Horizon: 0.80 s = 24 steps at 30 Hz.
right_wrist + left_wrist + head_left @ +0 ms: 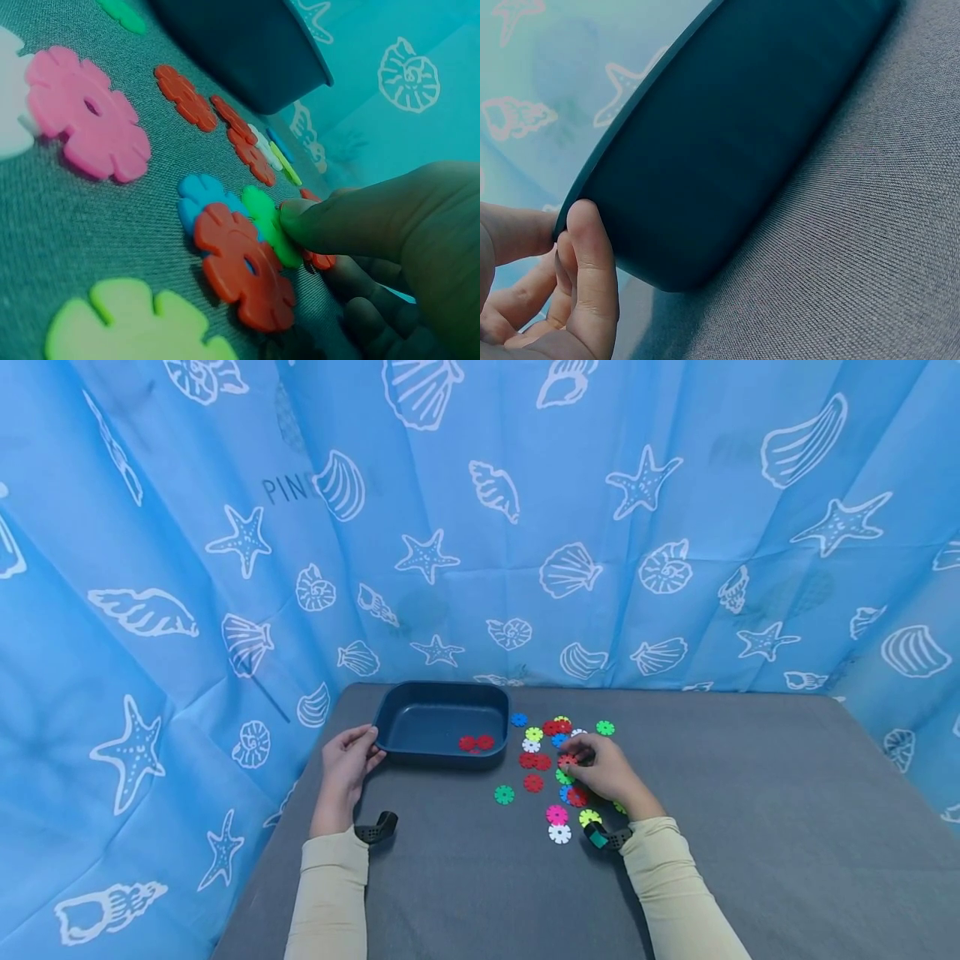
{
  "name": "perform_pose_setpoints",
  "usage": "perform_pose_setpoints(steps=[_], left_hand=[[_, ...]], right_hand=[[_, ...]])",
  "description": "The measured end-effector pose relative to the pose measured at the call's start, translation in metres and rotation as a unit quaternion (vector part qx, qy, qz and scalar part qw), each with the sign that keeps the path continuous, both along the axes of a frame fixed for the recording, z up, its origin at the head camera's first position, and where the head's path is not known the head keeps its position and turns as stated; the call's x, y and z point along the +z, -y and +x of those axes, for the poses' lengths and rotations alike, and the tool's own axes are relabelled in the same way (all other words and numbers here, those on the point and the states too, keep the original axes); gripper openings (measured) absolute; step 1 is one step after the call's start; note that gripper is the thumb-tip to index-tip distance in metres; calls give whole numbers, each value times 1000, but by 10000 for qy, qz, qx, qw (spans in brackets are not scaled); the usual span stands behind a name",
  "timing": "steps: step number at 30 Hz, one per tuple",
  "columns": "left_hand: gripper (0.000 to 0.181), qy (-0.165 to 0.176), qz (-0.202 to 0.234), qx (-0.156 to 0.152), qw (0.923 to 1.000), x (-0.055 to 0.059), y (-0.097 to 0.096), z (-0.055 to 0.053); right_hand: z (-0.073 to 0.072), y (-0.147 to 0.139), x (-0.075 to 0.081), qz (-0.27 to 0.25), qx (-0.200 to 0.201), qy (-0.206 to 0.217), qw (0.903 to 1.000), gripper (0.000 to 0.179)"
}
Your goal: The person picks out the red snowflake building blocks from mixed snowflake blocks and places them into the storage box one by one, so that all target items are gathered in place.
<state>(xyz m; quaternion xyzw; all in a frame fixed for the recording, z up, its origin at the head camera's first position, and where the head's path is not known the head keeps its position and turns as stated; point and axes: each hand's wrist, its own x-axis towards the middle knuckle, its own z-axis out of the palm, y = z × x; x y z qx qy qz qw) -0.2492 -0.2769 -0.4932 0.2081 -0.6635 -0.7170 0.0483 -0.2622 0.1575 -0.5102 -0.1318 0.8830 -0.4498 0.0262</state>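
Note:
My left hand (pixel 349 766) pinches the left rim of a dark blue tray (pixel 442 760); the left wrist view has thumb and fingers on either side of the tray's edge (pixel 592 169). Two red flower-shaped discs (pixel 485 742) lie in the tray's right front corner. Over the scattered discs, my right hand (pixel 606 770) pinches a red flower-shaped disc (pixel 322 260) between thumb and fingers, partly hidden by the thumb. Right beside it is a green disc (pixel 262 217). Nearer the wrist, another red disc (pixel 247 270) overlaps a blue one (pixel 202 196).
Several more discs surround the right hand, including pink (pixel 557 814), white (pixel 559 833), yellow (pixel 589 817) and red (pixel 533 783) ones. A green disc (pixel 504 794) lies nearer the tray. Behind the grey table (pixel 465 877) hangs a blue shell-print curtain (pixel 465 527).

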Motion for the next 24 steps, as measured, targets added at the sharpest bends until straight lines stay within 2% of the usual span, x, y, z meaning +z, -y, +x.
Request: perform_pose_setpoints(steps=[24], left_hand=[[45, -36, 10, -19, 10000, 0, 0, 1]], right_hand=[[3, 2, 3, 47, -30, 20, 10000, 22]])
